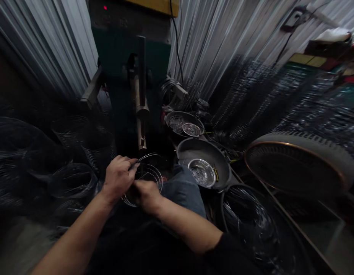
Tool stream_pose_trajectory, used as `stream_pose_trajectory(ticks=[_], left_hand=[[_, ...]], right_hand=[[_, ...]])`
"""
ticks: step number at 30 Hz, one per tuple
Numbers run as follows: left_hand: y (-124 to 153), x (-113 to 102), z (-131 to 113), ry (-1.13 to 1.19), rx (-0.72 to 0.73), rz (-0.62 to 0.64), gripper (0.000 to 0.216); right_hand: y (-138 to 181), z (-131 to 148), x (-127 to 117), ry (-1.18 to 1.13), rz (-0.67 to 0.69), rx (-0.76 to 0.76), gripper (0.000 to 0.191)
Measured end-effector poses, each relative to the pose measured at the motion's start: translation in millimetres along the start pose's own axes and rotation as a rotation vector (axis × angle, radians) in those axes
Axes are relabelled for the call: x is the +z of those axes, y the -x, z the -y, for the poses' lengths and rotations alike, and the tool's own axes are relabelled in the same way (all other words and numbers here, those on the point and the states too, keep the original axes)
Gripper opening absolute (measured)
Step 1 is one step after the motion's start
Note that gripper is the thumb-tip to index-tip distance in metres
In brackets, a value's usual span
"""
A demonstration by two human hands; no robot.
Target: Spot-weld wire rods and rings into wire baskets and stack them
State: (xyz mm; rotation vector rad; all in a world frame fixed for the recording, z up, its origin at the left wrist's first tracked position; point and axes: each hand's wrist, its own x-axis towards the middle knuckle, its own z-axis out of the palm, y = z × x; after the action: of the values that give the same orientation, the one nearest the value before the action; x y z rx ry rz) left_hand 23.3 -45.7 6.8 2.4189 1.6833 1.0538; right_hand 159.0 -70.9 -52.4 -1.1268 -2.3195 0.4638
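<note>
The wire frame (157,172) is located at the two hands, near the lower end of the machine's copper rod (142,131). Left hand (121,175): grip pinches the frame's upper wire between thumb and fingers. Right hand (148,195): fingers curl at the near side; blur prevents telling what this grip pinches. The machine (116,49) stands beyond. To the right, a metal bowl (202,172) sits inside a pan (184,151); a second pan (174,131) lies behind. Wire baskets (96,154) stand left.
</note>
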Motion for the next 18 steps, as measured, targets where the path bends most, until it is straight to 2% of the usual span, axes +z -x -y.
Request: stream_pose_trajectory(ticks=[2,3,4,5,8,12,14,18], left_hand=[[3,-4,0,0.038,0.062,-0.073,0.025],[4,-6,-1,0.044,0.093,-0.099,0.024],[4,-8,-3,0.041,0.120,-0.119,0.024],[4,-10,-4,0.031,0.145,-0.134,0.023],[0,-17,-5,-0.014,0.217,-0.177,0.021],[-11,-19,5,-0.059,0.269,-0.246,0.023],[-19,-15,14,-0.084,0.238,-0.212,0.028],[-31,5,32,-0.115,0.109,-0.029,0.034]], right_hand=[[-3,-10,-32,0.069,-0.308,-0.019,0.023],[-6,-17,-46,0.105,-0.425,-0.009,0.026],[-11,-24,-57,0.127,-0.485,-0.006,0.026],[-16,-31,-65,0.126,-0.495,-0.017,0.024],[-32,-48,-74,0.049,-0.409,-0.080,0.022],[-49,-50,-78,0.005,-0.394,-0.144,0.027],[-58,-47,-82,0.027,-0.365,-0.101,0.027],[-75,-47,-88,0.101,-0.203,0.086,0.024]])
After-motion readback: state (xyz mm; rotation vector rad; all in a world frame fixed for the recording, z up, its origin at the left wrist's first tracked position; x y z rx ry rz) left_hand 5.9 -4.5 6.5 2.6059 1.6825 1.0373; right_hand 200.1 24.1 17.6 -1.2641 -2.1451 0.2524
